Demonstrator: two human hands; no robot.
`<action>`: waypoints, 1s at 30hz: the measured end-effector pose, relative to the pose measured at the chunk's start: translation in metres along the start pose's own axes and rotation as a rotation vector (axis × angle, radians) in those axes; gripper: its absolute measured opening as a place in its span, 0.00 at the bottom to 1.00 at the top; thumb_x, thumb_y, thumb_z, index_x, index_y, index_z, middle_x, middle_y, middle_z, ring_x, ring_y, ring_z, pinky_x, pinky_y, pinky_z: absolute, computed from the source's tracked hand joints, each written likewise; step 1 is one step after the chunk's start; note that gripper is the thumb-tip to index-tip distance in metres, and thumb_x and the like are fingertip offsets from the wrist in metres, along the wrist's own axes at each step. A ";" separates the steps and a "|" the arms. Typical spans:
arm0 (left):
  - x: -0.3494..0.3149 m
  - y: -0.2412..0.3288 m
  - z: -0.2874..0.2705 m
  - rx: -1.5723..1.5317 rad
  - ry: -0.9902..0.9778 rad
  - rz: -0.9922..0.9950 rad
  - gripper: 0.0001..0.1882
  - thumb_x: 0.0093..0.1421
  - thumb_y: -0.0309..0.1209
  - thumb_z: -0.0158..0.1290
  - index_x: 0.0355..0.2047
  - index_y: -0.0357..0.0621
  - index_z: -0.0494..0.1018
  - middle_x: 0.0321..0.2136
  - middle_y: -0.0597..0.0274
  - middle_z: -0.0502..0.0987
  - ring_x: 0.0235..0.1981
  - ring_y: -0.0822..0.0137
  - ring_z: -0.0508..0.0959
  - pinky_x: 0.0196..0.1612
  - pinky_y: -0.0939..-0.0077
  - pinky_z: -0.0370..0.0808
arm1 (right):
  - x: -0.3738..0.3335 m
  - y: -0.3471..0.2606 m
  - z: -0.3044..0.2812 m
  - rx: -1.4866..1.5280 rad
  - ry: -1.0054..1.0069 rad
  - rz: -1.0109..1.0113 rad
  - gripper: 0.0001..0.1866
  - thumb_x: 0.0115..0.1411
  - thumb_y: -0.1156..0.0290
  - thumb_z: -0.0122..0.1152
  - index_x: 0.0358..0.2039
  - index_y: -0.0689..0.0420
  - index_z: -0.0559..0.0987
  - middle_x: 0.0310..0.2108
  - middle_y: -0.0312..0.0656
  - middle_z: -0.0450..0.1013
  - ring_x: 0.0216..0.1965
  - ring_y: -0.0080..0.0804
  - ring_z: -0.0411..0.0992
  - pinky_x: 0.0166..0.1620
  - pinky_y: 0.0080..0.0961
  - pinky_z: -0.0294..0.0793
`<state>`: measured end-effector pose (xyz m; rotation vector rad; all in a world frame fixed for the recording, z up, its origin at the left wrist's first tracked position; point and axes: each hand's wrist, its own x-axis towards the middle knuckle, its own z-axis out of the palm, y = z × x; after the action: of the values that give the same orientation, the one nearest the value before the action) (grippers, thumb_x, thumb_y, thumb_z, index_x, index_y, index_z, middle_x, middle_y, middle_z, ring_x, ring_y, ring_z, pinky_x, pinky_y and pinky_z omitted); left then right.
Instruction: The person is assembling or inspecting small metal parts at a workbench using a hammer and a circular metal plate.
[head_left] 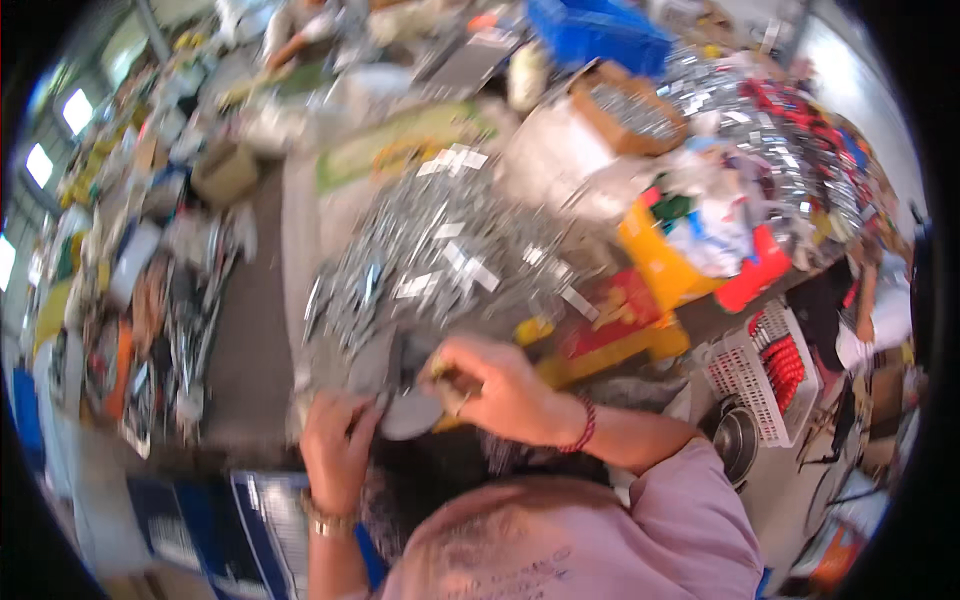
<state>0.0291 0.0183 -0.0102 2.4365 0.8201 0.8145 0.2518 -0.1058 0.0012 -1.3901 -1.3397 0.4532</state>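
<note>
At the near edge of the table, my left hand (337, 440) is closed, thumb against fingers, beside a grey round disc (410, 415). What its fingertips pinch is too blurred to name. My right hand (495, 390) is curled above the disc's right side, gripping something small and yellowish that I cannot make out. Between and beyond both hands sits a dark block-like piece (408, 355). A large heap of thin shiny metal strips (420, 255) spreads over the table just past them.
A red and yellow bag (620, 315) lies right of the heap. Behind are a cardboard box of metal pieces (632, 112) and a blue bin (600, 35). A white basket with red items (755, 375) stands at right. Another person's arm (287, 50) shows at the far side.
</note>
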 end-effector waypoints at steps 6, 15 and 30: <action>0.005 0.002 0.008 -0.040 0.071 -0.049 0.08 0.56 0.25 0.70 0.37 0.42 0.85 0.32 0.57 0.79 0.33 0.54 0.81 0.37 0.65 0.77 | 0.001 0.007 0.002 -0.279 -0.107 -0.110 0.09 0.55 0.82 0.68 0.37 0.59 0.80 0.37 0.46 0.75 0.38 0.49 0.79 0.40 0.41 0.79; -0.007 -0.004 0.002 -0.084 0.055 0.001 0.11 0.54 0.25 0.71 0.39 0.43 0.86 0.34 0.59 0.80 0.35 0.56 0.82 0.38 0.66 0.78 | -0.002 -0.003 0.003 -0.622 -0.220 -0.305 0.07 0.51 0.76 0.68 0.30 0.54 0.79 0.34 0.39 0.69 0.39 0.40 0.74 0.43 0.37 0.77; -0.005 -0.003 0.000 -0.039 -0.029 0.007 0.10 0.56 0.21 0.69 0.39 0.41 0.86 0.34 0.56 0.80 0.36 0.57 0.80 0.39 0.67 0.77 | 0.004 0.006 0.001 -0.636 -0.210 -0.369 0.04 0.52 0.72 0.65 0.27 0.53 0.77 0.32 0.37 0.69 0.38 0.37 0.73 0.42 0.35 0.76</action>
<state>0.0253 0.0170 -0.0138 2.4123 0.7779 0.7888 0.2544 -0.1008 -0.0028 -1.5718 -1.9765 -0.0968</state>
